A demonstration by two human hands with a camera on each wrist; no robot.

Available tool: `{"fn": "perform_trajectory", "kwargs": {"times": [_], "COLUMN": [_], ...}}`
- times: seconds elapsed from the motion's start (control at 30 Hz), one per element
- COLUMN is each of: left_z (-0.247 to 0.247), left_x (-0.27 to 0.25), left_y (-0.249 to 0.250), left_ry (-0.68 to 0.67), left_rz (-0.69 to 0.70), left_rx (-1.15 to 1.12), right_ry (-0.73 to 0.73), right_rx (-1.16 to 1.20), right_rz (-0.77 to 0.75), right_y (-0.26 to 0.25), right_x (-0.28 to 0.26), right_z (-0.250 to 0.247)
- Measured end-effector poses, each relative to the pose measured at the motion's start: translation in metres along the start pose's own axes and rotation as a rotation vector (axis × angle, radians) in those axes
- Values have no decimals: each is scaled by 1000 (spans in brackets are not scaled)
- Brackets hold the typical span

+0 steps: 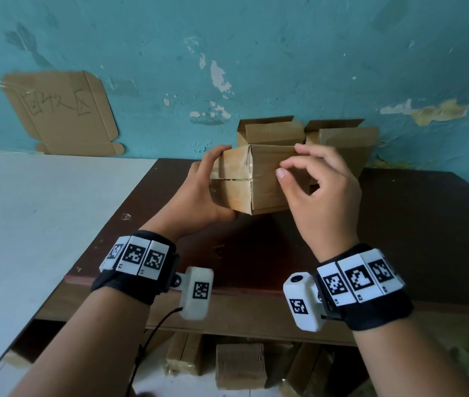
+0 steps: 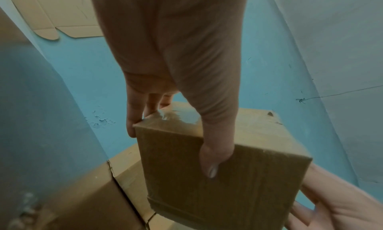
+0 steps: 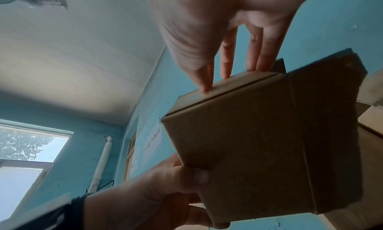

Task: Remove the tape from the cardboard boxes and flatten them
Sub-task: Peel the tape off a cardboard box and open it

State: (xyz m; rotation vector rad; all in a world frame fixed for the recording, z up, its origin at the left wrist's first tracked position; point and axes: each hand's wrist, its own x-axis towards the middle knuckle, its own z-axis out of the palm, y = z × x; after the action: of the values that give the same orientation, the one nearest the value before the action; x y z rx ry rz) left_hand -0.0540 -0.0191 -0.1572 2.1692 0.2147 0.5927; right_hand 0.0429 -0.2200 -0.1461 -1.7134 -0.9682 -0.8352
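Observation:
A small closed cardboard box (image 1: 262,181) (image 2: 228,168) (image 3: 259,143) is held in the air above the dark table. Clear shiny tape (image 2: 178,117) covers one end and runs along the seam (image 1: 249,164). My left hand (image 1: 207,190) (image 2: 196,115) (image 3: 165,184) grips the box from the left, thumb on the underside and fingers behind the taped end. My right hand (image 1: 299,173) (image 3: 223,69) pinches the box's upper right edge, thumb on the near face and fingertips over the far side.
Two open-topped cardboard boxes (image 1: 270,133) (image 1: 342,138) stand against the teal wall behind the held one. The brown table (image 1: 399,224) lies below, a white surface (image 1: 27,210) to its left. Flattened cardboard (image 1: 61,113) leans on the wall. More boxes (image 1: 239,365) sit under the table.

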Motion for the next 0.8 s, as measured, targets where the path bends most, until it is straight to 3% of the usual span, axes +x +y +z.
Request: {"fn": "perform_trajectory", "kwargs": {"times": [0.27,0.8], "left_z": [-9,-3], "left_x": [-1,-4], "left_y": [5,18], "left_ry": [-9,-54], "left_rz": [-2,-103], "left_rx": [112,233], "right_ry": [-123,-116], "right_rx": [-74,0], "right_rz": [-27,-80], "right_y": [7,1], "right_x": [-1,0], "right_z": [-3,-3]}}
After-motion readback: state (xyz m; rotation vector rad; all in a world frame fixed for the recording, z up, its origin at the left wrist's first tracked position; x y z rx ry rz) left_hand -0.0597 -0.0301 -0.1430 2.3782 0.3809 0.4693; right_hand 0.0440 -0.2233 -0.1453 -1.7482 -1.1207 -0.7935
